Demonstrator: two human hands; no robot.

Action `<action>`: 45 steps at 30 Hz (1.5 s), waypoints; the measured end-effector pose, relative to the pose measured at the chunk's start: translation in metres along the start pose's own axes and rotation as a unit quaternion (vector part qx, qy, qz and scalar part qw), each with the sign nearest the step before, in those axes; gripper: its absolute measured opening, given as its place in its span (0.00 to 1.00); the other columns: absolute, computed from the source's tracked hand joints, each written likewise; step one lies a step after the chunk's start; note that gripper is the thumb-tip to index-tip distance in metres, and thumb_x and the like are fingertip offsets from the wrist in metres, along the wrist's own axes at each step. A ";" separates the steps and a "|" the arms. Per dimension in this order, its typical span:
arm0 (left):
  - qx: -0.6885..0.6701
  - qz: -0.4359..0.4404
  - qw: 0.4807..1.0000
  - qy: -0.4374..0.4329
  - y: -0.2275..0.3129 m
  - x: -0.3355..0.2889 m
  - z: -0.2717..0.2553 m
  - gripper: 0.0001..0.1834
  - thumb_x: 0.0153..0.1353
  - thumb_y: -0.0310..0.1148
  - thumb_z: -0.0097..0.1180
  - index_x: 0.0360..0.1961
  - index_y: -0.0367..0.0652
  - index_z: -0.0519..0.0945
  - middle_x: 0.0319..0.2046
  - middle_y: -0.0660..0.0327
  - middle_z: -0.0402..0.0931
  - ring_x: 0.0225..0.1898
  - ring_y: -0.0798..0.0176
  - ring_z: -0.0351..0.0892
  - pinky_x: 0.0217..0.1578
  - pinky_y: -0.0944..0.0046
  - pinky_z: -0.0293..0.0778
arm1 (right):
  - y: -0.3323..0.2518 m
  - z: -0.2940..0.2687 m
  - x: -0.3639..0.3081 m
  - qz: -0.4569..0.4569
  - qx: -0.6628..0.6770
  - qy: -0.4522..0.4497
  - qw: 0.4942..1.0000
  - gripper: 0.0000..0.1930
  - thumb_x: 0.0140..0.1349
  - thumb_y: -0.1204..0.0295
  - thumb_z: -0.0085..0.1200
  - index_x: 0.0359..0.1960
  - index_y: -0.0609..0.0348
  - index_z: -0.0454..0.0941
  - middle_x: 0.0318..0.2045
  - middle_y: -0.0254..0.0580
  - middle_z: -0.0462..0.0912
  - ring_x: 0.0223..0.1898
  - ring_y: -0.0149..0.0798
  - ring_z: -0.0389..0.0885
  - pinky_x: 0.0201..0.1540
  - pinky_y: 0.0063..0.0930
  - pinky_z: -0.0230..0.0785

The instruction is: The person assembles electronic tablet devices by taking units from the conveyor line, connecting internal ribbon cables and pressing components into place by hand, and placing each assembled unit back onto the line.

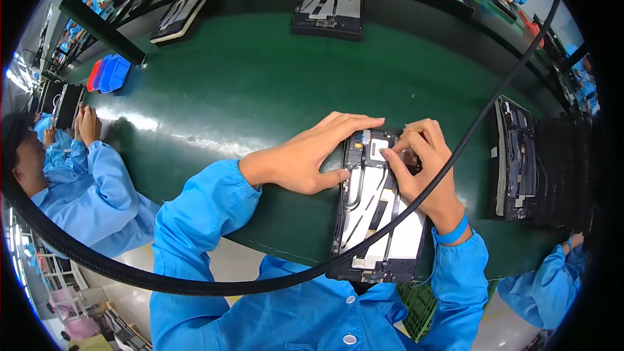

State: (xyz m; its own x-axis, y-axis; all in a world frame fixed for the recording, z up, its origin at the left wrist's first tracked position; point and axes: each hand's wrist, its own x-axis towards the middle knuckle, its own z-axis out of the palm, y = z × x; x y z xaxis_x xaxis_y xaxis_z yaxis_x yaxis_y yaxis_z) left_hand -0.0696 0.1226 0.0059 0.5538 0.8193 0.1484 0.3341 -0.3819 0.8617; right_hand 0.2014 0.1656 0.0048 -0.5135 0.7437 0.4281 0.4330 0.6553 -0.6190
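Observation:
An opened tablet (406, 234) lies in front of me at the table's near edge, its white battery panels, dark cables and circuit parts bared. My left hand (302, 156) rests at its upper left corner, fingers stretched out along the top edge and thumb against the left side. Over the upper right part bends my right hand (426, 169), its fingers curled and thumb pressed down beside a small white square label (377, 149). Whatever those fingertips pinch, if anything, is hidden or too small to name. A blue band (451, 231) circles my right wrist.
A thick black cable (260, 288) arcs across the view. More opened tablets (328, 5) lie on a dark strip along the far side of the green table (260, 58); others (518, 156) stand at right. Blue and red bins (112, 73) sit far left. Co-workers (91, 188) flank me.

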 end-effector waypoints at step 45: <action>0.255 0.133 0.933 0.214 0.010 -0.030 0.037 0.17 0.51 0.19 0.67 0.44 0.38 0.93 0.35 0.57 0.86 0.38 0.50 0.84 0.48 0.52 0.87 | -0.009 -0.006 0.003 -0.002 0.095 -0.068 0.993 0.13 0.43 0.77 0.73 0.19 0.56 0.75 0.32 0.40 0.66 0.38 0.46 0.69 0.40 0.40 0.62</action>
State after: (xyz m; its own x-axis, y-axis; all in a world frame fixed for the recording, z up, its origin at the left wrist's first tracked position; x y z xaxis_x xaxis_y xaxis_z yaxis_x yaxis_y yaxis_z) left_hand -0.0540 0.0784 -0.0078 0.3502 0.7203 0.5988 0.6086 -0.6609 0.4390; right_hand 0.2001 0.1630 0.0159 -0.6152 0.7085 0.3458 0.2901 0.6113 -0.7363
